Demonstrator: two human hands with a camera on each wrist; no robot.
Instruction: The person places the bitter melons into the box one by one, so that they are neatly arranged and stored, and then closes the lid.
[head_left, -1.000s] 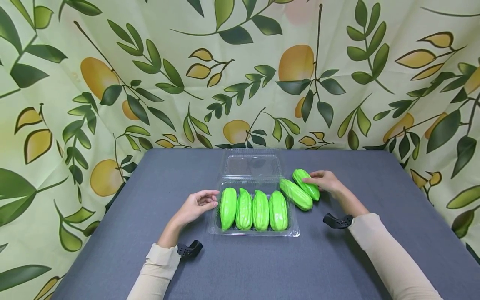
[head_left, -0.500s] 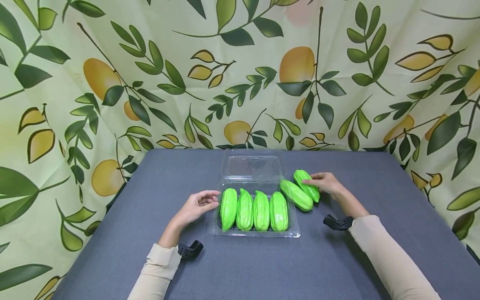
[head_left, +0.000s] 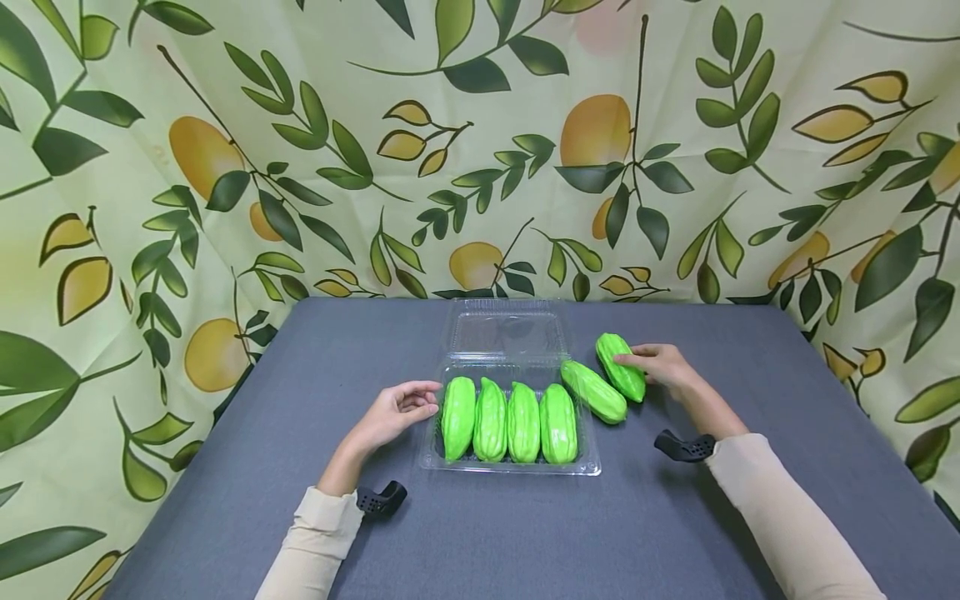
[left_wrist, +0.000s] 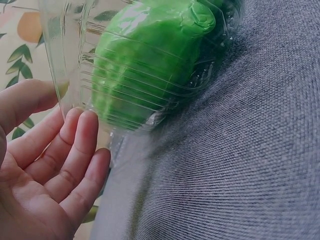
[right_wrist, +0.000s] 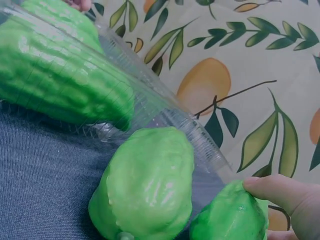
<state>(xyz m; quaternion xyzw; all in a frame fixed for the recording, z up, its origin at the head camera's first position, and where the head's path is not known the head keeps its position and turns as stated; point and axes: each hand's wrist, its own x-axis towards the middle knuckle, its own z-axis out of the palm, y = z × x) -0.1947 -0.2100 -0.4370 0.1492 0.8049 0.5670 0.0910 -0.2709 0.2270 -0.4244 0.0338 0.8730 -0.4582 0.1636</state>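
A hinged clear plastic container [head_left: 510, 468] stands with its lid raised, holding a row of several bright green bitter melons [head_left: 491, 421]. My left hand [head_left: 397, 410] pinches the container's left rim; in the left wrist view the thumb [left_wrist: 37, 97] lies on one side of the clear edge and the fingertips on the other. Right of the container, my right hand [head_left: 656, 367] grips a green bitter melon [head_left: 618, 371] between thumb and fingers. Another bitter melon [head_left: 594, 392] lies slanted between that one and the container, overlapping its right rim in the head view.
A dark grey cloth covers the table [head_left: 495, 533]. Behind it hangs a curtain [head_left: 480, 150] printed with leaves and fruit. The transparent lid [head_left: 506, 329] leans back behind the container. Each wrist wears a black camera mount [head_left: 381, 500].
My right hand has shifted slightly right with its bitter melon, which now stands apart from the slanted one. The left hand stays at the container's rim.
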